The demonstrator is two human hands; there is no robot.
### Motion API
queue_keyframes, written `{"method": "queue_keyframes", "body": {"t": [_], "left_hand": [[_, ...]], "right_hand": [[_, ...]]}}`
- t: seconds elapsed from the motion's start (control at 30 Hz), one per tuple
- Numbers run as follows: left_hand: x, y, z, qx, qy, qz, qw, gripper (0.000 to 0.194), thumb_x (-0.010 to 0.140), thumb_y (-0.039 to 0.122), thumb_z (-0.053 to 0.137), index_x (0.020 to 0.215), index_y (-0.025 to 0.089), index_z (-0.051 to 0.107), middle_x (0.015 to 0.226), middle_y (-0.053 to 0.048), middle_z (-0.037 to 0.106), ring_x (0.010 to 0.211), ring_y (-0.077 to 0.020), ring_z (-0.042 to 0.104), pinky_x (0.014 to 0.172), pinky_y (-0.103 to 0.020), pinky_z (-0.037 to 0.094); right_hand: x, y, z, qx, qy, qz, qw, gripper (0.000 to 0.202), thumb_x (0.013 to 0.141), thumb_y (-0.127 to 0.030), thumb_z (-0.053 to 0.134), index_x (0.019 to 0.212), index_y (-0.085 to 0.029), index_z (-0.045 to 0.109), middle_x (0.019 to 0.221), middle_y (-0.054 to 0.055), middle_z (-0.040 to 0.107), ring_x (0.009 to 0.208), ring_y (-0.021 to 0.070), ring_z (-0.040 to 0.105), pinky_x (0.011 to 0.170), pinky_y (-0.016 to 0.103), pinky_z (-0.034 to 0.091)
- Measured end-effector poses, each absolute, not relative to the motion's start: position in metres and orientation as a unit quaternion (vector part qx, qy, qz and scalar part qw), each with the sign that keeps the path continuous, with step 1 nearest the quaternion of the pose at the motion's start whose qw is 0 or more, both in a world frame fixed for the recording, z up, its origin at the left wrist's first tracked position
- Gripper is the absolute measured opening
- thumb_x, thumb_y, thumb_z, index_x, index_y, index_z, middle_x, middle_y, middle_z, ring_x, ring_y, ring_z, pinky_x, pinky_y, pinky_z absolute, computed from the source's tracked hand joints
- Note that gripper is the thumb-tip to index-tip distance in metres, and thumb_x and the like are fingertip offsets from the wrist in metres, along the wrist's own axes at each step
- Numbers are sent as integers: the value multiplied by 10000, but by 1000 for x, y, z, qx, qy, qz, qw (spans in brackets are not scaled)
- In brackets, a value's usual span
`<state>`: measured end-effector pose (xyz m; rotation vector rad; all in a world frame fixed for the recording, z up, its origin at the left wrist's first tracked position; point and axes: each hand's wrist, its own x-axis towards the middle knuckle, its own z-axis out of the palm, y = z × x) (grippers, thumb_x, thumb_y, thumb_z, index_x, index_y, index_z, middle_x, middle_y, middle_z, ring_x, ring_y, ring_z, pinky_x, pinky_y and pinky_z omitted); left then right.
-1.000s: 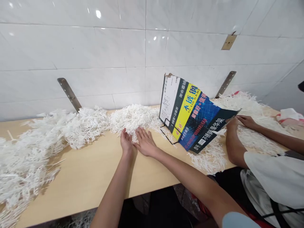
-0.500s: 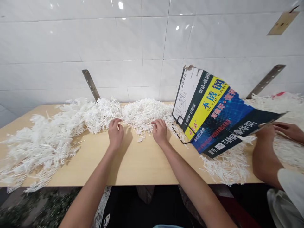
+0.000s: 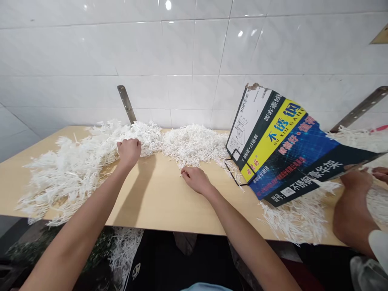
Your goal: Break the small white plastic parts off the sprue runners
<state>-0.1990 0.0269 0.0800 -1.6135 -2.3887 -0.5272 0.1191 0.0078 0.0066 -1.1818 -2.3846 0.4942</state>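
Thin white branched plastic pieces lie heaped on the wooden tabletop (image 3: 163, 198). My left hand (image 3: 129, 152) is closed, knuckles up, over the near edge of the left heap (image 3: 80, 159); whatever its fingers may hold is hidden. Just in front of the middle heap (image 3: 194, 141), my right hand (image 3: 195, 180) has thumb and fingers pinched together above the table. I cannot make out anything between those fingertips.
A printed cardboard sheet (image 3: 273, 149) leans in a black wire stand (image 3: 235, 173) at the right. Beyond it are a co-worker's arm (image 3: 351, 206) and more white pieces (image 3: 300, 220). A metal bracket (image 3: 126, 104) is against the tiled wall.
My left hand has moved left and up to the left heap, its fingers curling in. My right hand has drawn back toward me from the middle heap. The view has shifted left.
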Motion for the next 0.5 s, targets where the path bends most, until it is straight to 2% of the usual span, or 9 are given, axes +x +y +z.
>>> {"method": "queue_keyframes", "body": {"t": [0.07, 0.13, 0.23, 0.33, 0.43, 0.5], "left_hand": [[-190, 15, 82, -568, -787, -178, 161, 441, 1036, 300, 318, 990, 136, 725, 1061, -175, 720, 1130, -343, 562, 1000, -477, 335], [-180, 0, 79, -576, -777, -163, 192, 432, 1027, 290, 324, 987, 144, 729, 1033, -181, 716, 1057, -345, 587, 922, -450, 383], [-161, -21, 66, -587, -776, -122, 198, 380, 995, 208, 351, 1002, 109, 718, 1015, -203, 701, 965, -343, 610, 824, -428, 412], [-135, -38, 50, -622, -747, -86, 217, 334, 957, 131, 379, 1014, 90, 705, 1011, -216, 686, 1035, -369, 592, 848, -444, 415], [-111, -50, 36, -626, -739, -112, 220, 320, 961, 138, 385, 1033, 107, 695, 1010, -209, 683, 1030, -370, 588, 866, -470, 427], [-101, -59, 30, -640, -725, -146, 209, 316, 964, 161, 400, 1082, 116, 689, 1019, -211, 680, 1022, -375, 592, 861, -485, 439]], "right_hand": [[120, 6, 7, -432, -851, 177, 240, 267, 1001, -232, 482, 1133, -271, 712, 1133, 35, 770, 982, 219, 689, 773, 295, 438], [119, 2, 8, -432, -843, 176, 267, 277, 1002, -235, 473, 1158, -256, 701, 1167, 46, 761, 988, 222, 689, 795, 305, 445], [105, -5, 14, -411, -826, 189, 336, 278, 999, -215, 444, 1074, -212, 711, 1074, 62, 770, 942, 208, 689, 829, 302, 450], [70, -8, 34, -390, -795, 237, 399, 272, 1000, -244, 442, 986, -214, 712, 984, 47, 766, 899, 188, 683, 820, 282, 454], [22, 2, 62, -442, -747, 323, 377, 194, 961, -303, 535, 990, -217, 706, 971, 48, 753, 916, 203, 674, 789, 285, 468], [-9, 14, 76, -456, -730, 416, 293, 132, 910, -290, 616, 922, -182, 691, 844, 51, 725, 812, 200, 663, 716, 282, 476]]}}
